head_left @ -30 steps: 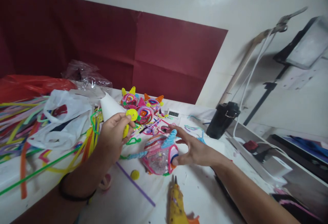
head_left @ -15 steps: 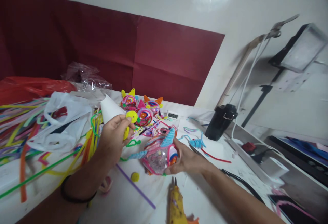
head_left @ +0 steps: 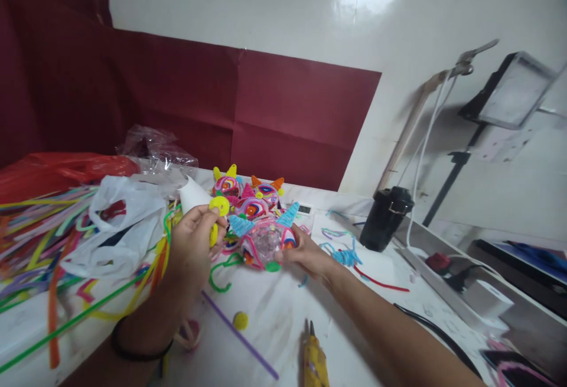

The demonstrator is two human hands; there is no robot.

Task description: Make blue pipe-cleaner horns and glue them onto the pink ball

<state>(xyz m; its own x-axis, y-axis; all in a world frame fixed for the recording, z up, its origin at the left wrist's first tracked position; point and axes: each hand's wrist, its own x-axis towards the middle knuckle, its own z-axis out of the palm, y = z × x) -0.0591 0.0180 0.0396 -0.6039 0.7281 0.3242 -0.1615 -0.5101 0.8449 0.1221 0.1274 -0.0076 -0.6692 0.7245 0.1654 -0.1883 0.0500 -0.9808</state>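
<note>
Between the thumb and fingers of my left hand (head_left: pixel 191 242) are yellow coiled pipe-cleaner discs (head_left: pixel 219 205); one shows above the fingertips, another below. My right hand (head_left: pixel 312 257) grips the right side of a pipe-cleaner animal head (head_left: pixel 264 244). It has a clear middle, pink edging, eye-like coils, two blue horns and a green piece at its lower edge. The head is upright, facing me. Behind it stand several similar heads (head_left: pixel 227 186) with yellow, orange and pink horns. A loose yellow disc (head_left: pixel 240 320) lies nearer me, beside a purple pipe cleaner (head_left: pixel 241 337).
A yellow glue gun (head_left: pixel 314 363) lies at the front, nozzle pointing away. Loose pipe cleaners (head_left: pixel 53 227) and a white plastic bag (head_left: pixel 128 201) cover the left. On the right are a black bottle (head_left: pixel 385 218), a cable (head_left: pixel 436 334) and a lamp stand (head_left: pixel 447 189).
My right hand has moved the head up and left and turned it to face me. A green pipe cleaner now shows near its lower left. My left hand still holds the yellow discs.
</note>
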